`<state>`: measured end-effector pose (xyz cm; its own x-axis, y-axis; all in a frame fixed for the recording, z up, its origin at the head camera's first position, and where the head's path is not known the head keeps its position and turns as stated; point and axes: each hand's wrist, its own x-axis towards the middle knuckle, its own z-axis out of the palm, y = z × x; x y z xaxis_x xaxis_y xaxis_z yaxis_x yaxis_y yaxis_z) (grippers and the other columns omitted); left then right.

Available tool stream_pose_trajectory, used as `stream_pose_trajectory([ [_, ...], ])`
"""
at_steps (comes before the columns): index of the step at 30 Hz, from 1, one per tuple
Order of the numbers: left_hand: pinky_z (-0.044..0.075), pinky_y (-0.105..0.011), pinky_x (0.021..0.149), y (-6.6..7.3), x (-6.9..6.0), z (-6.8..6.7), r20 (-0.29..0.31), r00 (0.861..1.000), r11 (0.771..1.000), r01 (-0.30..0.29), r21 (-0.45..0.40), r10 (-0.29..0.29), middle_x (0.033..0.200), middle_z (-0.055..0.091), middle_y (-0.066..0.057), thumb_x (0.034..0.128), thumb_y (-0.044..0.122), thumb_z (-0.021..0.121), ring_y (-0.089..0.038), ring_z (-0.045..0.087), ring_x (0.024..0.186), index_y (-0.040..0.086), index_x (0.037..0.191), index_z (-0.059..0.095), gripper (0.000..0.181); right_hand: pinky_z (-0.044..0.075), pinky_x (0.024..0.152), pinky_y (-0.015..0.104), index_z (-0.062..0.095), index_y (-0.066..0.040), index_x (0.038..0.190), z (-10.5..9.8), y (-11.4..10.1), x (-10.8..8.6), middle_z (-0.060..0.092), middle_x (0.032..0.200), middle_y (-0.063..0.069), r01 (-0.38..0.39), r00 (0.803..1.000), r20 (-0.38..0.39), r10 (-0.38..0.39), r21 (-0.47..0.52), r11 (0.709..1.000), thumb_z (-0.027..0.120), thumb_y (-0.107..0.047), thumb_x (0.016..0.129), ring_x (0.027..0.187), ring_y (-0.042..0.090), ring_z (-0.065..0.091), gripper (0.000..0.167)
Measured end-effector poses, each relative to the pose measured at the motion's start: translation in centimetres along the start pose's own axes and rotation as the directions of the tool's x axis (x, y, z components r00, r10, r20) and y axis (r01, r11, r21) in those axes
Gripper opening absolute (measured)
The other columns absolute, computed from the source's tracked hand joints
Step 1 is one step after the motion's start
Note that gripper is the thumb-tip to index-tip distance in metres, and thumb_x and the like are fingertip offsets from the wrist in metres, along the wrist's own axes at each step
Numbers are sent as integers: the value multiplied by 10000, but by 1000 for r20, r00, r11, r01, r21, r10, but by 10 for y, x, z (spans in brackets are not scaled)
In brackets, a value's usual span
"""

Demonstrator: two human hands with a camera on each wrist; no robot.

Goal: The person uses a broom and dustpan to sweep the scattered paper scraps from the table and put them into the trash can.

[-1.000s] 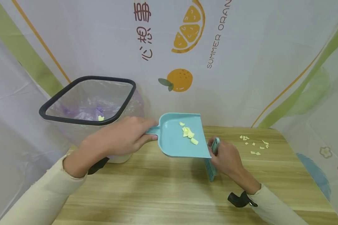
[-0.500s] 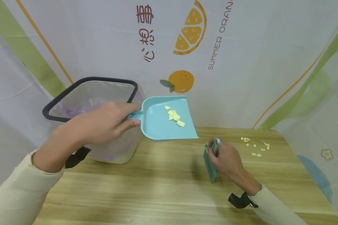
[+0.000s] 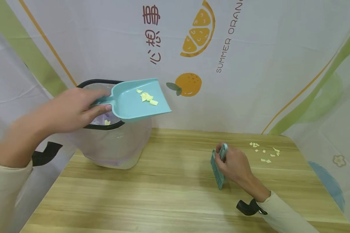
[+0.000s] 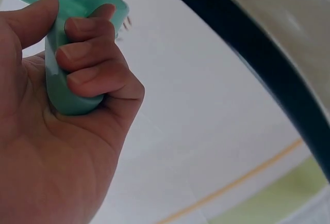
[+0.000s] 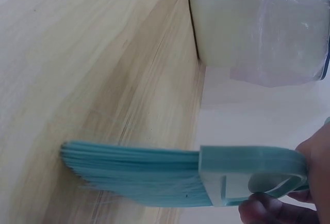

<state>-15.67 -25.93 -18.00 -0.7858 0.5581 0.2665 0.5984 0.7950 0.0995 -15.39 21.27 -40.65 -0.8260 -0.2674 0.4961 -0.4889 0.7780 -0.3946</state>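
Observation:
My left hand grips the handle of a light blue dustpan, its fingers curled round it in the left wrist view. Several pale yellow paper scraps lie on the pan. Hand and pan are above the near rim of a trash bin with a black rim and a thin bag, partly hiding its opening; one scrap shows inside. My right hand holds a small teal brush over the table, bristles downward. The right wrist view shows the bristle tips at the wood.
More paper scraps lie scattered on the wooden table at the far right, beyond the right hand. A white printed curtain hangs behind the table and at both sides. The bin stands at the table's back left.
My left hand has carried the dustpan leftward and up, from mid-table to over the bin, with the scraps still on it. The right hand and brush have stayed nearly in place.

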Motion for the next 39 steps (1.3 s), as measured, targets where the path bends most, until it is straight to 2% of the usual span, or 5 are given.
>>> stream_pose_trajectory([
  [8,489,-483,756,-34,-16,-5,51,988,989,146,35,-148,857,638,4,1101,161,684,-233,576,797,24,1384,633,318,385,442,269,727,-34,1009,-1,-1,1,588,649,-57,-3,1000,10,3,-2,1000,706,-81,984,512,32,448,57],
  [17,485,-714,957,-62,-36,-8,103,964,969,242,39,-245,1264,704,-334,1140,181,600,-534,675,1137,-105,1464,564,433,390,442,269,725,-33,1010,-1,0,1,599,649,-57,0,1000,12,0,4,1000,701,-69,984,510,28,457,51],
  [25,511,-598,796,-77,-52,-14,112,944,946,296,134,-312,972,706,-165,1164,191,550,-368,637,865,-93,1377,574,355,383,438,270,720,-35,1009,-1,1,1,587,633,-65,2,1000,16,-2,-7,1000,696,-75,983,503,26,449,54],
  [30,474,-731,897,-87,-57,-13,90,941,937,308,166,-325,1154,690,-365,1148,170,572,-577,653,1030,-141,1411,535,409,382,438,272,714,-46,998,-1,2,1,580,628,-70,5,1000,11,-5,-5,1000,694,-76,978,504,26,444,41],
  [39,477,-754,894,-89,-58,-4,-64,963,935,270,230,-263,1174,680,-395,1026,91,728,-638,647,1080,-148,1329,613,403,387,438,269,714,-47,982,-1,1,1,603,643,-53,18,1000,-2,-18,-2,1000,694,-72,965,513,28,453,36],
])
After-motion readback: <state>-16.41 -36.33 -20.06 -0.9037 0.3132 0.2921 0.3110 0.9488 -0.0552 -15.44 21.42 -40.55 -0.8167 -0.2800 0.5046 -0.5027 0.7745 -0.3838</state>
